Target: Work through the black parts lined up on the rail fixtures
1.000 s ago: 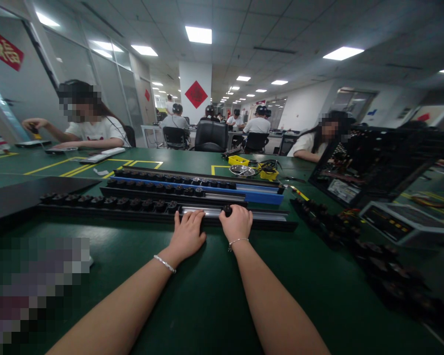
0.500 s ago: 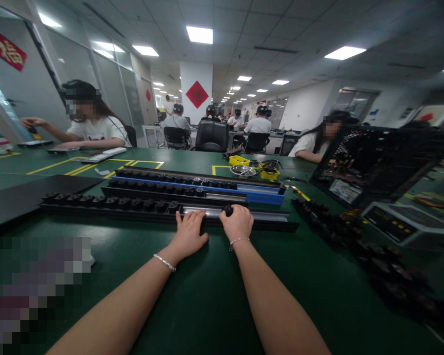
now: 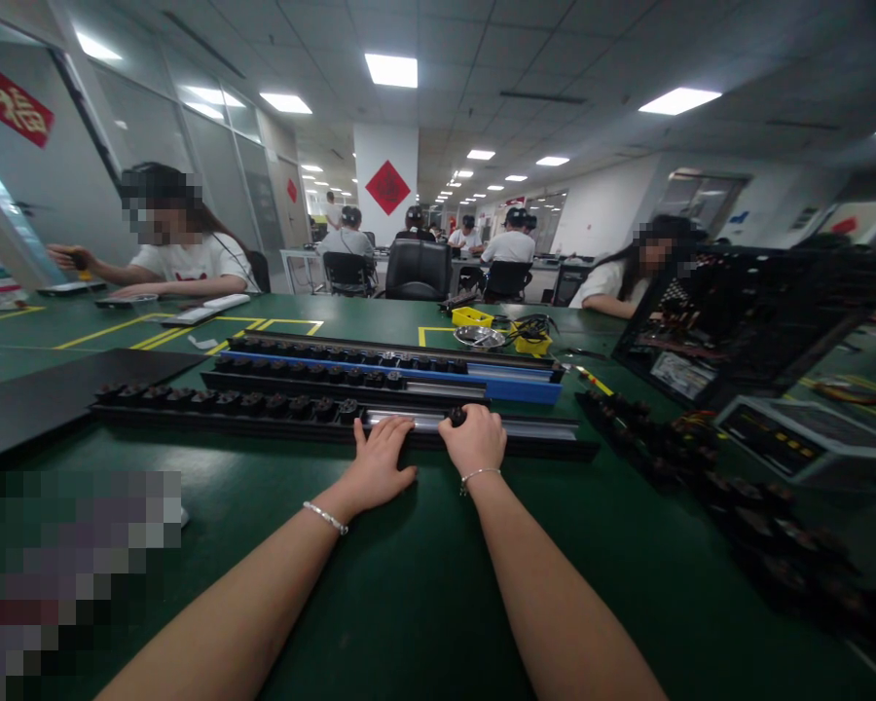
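A long black rail point(image 3: 547, 446) with a shiny metal channel lies across the table in front of me. Several small round black parts point(image 3: 263, 405) stand in a row on its left half. My left hand point(image 3: 381, 456) rests on the rail's near edge, fingers spread and thumb apart. Farther right, my right hand point(image 3: 476, 440) is closed around another round black part point(image 3: 456, 417) at the channel; its underside is hidden by my fingers. Just behind lie a shorter black rail point(image 3: 445, 389) and a blue rail point(image 3: 526, 387), both bearing similar parts.
On the right are loose black parts point(image 3: 759, 516), a power supply box point(image 3: 803, 443) and an open computer case point(image 3: 745, 321). A metal dish point(image 3: 480, 337) and yellow bins point(image 3: 473, 317) sit at the back. Co-workers sit left and right; a black sheet point(image 3: 80, 385) lies left.
The front rail has shifted slightly to the right with its row of parts. My right hand has moved a little right with the round black part, and my left fingers slightly right too.
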`<state>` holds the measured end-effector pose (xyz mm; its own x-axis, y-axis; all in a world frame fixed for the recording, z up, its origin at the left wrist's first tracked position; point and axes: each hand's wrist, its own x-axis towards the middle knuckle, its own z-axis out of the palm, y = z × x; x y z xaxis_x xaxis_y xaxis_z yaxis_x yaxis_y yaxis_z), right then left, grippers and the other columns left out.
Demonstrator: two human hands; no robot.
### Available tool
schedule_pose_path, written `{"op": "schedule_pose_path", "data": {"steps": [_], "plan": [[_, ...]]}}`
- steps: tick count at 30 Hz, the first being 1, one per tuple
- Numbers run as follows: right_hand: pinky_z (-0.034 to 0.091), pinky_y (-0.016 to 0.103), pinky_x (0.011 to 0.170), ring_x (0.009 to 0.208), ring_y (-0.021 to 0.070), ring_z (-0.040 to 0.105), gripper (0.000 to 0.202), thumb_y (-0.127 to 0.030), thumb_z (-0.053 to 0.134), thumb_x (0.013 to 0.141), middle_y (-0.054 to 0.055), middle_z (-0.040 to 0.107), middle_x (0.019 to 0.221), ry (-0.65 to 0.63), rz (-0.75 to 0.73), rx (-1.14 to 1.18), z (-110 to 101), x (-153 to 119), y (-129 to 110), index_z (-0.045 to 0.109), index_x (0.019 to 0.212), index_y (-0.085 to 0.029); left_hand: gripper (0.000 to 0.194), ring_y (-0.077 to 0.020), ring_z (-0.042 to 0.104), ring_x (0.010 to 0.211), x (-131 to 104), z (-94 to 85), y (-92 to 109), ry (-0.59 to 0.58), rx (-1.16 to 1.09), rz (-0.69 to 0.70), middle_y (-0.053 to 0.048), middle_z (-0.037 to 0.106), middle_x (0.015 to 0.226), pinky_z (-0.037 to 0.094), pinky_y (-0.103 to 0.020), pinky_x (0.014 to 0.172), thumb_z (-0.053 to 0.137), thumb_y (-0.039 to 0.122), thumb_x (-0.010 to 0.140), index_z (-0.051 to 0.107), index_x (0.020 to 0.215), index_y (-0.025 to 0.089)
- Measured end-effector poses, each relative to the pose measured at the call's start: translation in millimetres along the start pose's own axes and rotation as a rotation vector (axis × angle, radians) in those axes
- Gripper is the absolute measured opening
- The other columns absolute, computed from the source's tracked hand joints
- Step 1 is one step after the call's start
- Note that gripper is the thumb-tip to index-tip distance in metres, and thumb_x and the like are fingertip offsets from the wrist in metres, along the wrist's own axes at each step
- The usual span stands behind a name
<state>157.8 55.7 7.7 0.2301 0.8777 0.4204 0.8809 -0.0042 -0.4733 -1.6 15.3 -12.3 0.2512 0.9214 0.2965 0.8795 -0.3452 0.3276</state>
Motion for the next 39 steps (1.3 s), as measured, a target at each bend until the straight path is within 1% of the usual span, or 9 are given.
{"op": "schedule_pose_path", "data": {"steps": [4,7,16,27,30,35,39], "plan": [[0.036,0.035,0.078,0.093,0.0246,0.052,0.03,-0.035,0.053,0.073,0.009,0.064,0.098,-0.005,-0.014,-0.016,-1,0,2,0.063,0.095,-0.018,0.064,-0.0276,0.021,0.135,0,-1.5,0,-0.027,-0.006,0.03,-0.01,0.038,0.141,-0.012,-0.065,0.102,0.052,0.026,0.071,0.033,0.132,0.022],[0.035,0.035,0.078,0.094,0.0242,0.052,0.03,-0.039,0.052,0.075,0.009,0.063,0.099,-0.006,-0.027,-0.018,-1,0,3,0.062,0.095,-0.019,0.065,-0.0276,0.018,0.136,0,-1.5,1,-0.022,0.005,0.04,-0.01,0.038,0.142,-0.012,-0.066,0.101,0.051,0.025,0.071,0.032,0.133,0.022],[0.034,0.036,0.079,0.094,0.0249,0.051,0.027,-0.037,0.052,0.076,0.009,0.064,0.096,0.031,-0.01,-0.008,1,0,6,0.063,0.093,-0.019,0.063,-0.0268,0.02,0.136,-1,0.5,1,0.003,0.033,0.033,-0.009,0.038,0.141,-0.009,-0.065,0.103,0.05,0.023,0.073,0.033,0.133,0.024],[0.033,0.038,0.08,0.097,0.0261,0.051,0.027,-0.036,0.05,0.075,0.009,0.065,0.097,0.033,0.037,-0.004,-6,3,15,0.063,0.092,-0.018,0.061,-0.0253,0.021,0.136,-1,1.7,1,0.022,0.052,0.042,-0.008,0.039,0.141,-0.008,-0.064,0.104,0.048,0.024,0.074,0.033,0.133,0.024],[0.032,0.039,0.082,0.097,0.0261,0.051,0.027,-0.035,0.05,0.074,0.009,0.065,0.097,0.034,0.046,-0.004,-7,4,17,0.063,0.091,-0.019,0.06,-0.0249,0.021,0.136,-1,2.3,-1,0.024,0.049,0.043,-0.008,0.039,0.141,-0.008,-0.063,0.105,0.048,0.024,0.074,0.033,0.133,0.024],[0.031,0.039,0.085,0.096,0.0257,0.05,0.027,-0.034,0.05,0.073,0.009,0.065,0.093,0.076,0.046,-0.006,-7,5,21,0.063,0.09,-0.018,0.059,-0.0243,0.021,0.136,-1,1.0,0,0.021,0.033,0.037,-0.007,0.039,0.141,-0.009,-0.063,0.105,0.047,0.024,0.074,0.034,0.131,0.024],[0.027,0.04,0.092,0.098,0.0259,0.049,0.027,-0.035,0.05,0.072,0.009,0.065,0.092,0.1,0.027,-0.015,-4,7,26,0.064,0.087,-0.017,0.058,-0.0243,0.022,0.136,-1,-0.1,2,0.011,0.027,0.021,-0.007,0.04,0.141,-0.008,-0.063,0.105,0.047,0.022,0.073,0.036,0.13,0.024]]}}
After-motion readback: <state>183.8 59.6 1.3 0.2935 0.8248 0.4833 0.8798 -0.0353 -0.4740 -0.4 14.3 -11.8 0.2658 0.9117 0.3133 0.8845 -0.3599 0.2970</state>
